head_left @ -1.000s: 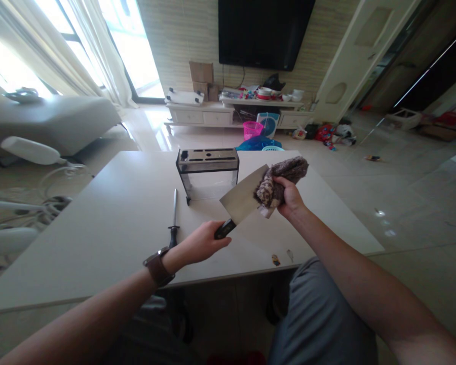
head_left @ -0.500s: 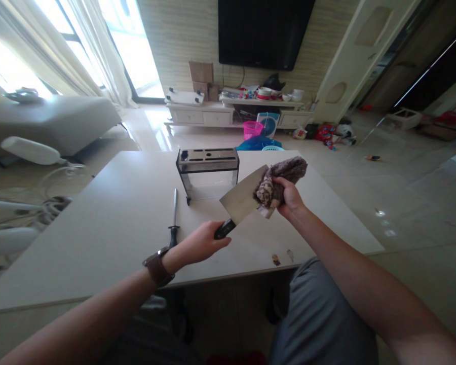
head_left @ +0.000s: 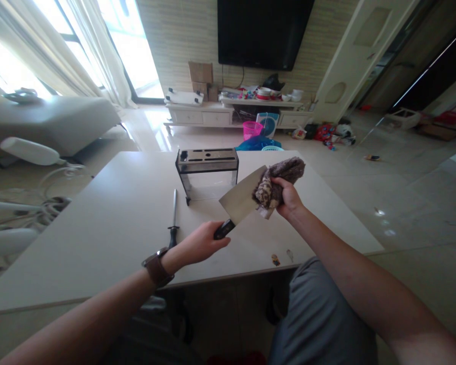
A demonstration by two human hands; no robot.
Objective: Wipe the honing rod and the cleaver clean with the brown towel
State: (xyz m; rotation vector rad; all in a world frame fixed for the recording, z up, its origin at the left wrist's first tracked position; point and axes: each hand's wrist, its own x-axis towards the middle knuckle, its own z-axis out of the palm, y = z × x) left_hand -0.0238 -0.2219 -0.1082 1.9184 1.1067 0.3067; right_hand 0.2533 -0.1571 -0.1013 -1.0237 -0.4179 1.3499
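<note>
My left hand [head_left: 205, 242] is closed round the black handle of a cleaver [head_left: 241, 196], holding it above the table with its broad blade slanting up to the right. In my right hand [head_left: 290, 198] is a bunched grey-brown cloth [head_left: 287, 175], wrapped over the blade's far end, which it hides. Beyond the blade stands a knife block [head_left: 207, 159] with a slotted metal top and clear sides. A honing steel [head_left: 174, 210] lies to the left, the end of its black handle hidden behind my left wrist.
The white table [head_left: 110, 218] spreads under my hands. Two small stickers or scraps [head_left: 275, 259] lie near its front edge. White chairs [head_left: 30, 150] stand at the left. Past the table are a pink basket [head_left: 252, 130], a low TV cabinet [head_left: 216, 117] and a wall-mounted television [head_left: 264, 33].
The cloth and my right hand have shifted very slightly to the left. The cleaver stays in nearly the same place, and both grips are the same.
</note>
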